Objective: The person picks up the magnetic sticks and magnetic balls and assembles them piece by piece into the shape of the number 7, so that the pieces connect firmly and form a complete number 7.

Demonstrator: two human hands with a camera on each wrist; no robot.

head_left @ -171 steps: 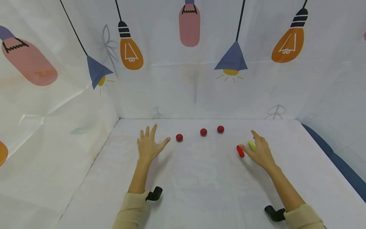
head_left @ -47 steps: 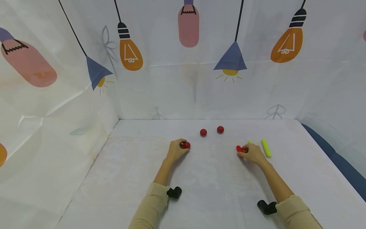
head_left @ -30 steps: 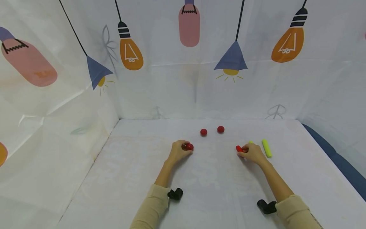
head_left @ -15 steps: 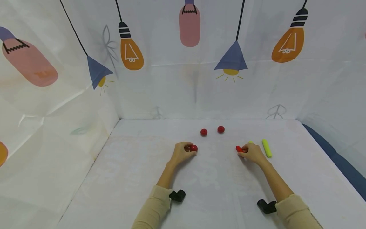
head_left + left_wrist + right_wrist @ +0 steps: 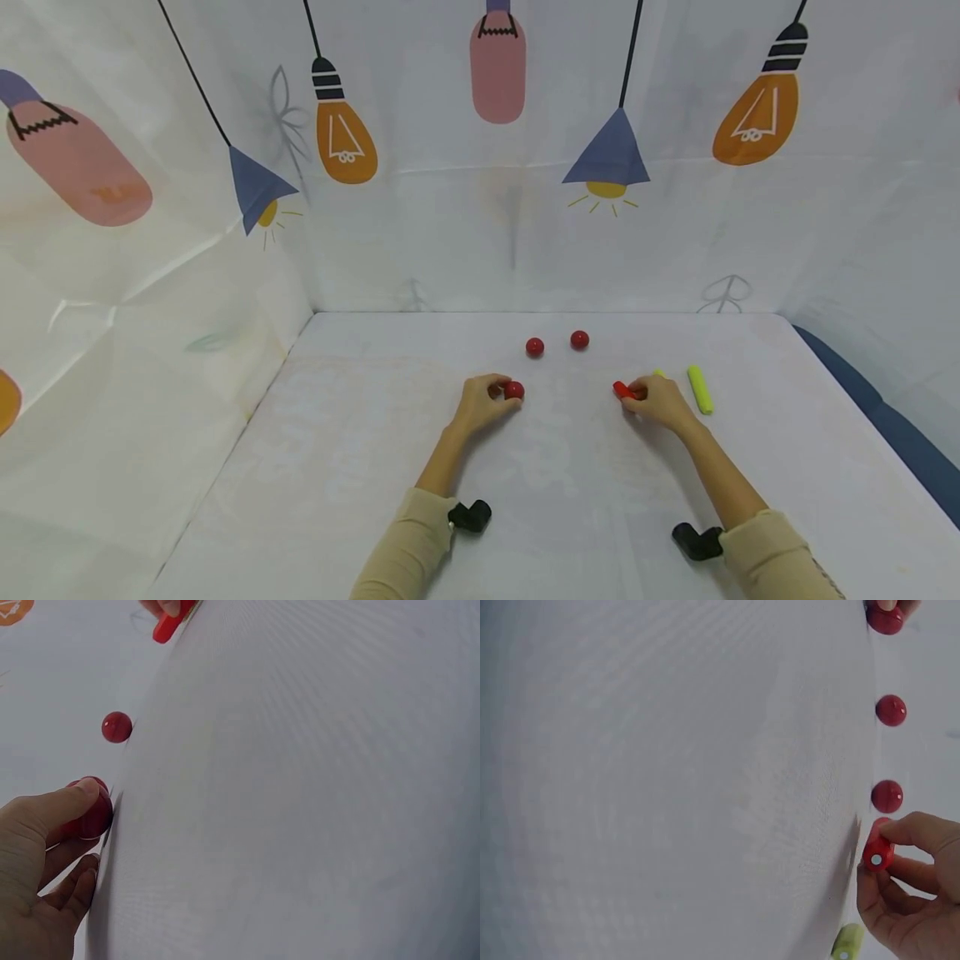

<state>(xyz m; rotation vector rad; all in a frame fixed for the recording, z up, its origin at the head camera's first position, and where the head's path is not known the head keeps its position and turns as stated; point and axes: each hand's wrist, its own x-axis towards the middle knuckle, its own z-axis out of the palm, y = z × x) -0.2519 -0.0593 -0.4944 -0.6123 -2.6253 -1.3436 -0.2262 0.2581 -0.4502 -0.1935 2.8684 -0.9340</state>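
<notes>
Surface (image 5: pixel 540 500): white cloth, walled by sheets printed with lamps (image 5: pixel 345 142). Your left hand (image 5: pixel 480 404) pinches a red ball (image 5: pixel 513 389) at centre; your right hand (image 5: pixel 656 402) grips a red cylinder (image 5: pixel 621 389); two red balls (image 5: pixel 535 347) lie beyond; a yellow-green cylinder (image 5: pixel 700 388) lies right.

You've got two loose red balls, one (image 5: pixel 534 347) and another (image 5: pixel 579 339), at upper centre of the white table (image 5: pixel 345 467), close together but apart. A yellow-green cylinder (image 5: pixel 699 388) lies right of centre. The backdrop (image 5: pixel 450 225) shows printed lamps, with an orange bulb (image 5: pixel 343 142) at upper left.
</notes>
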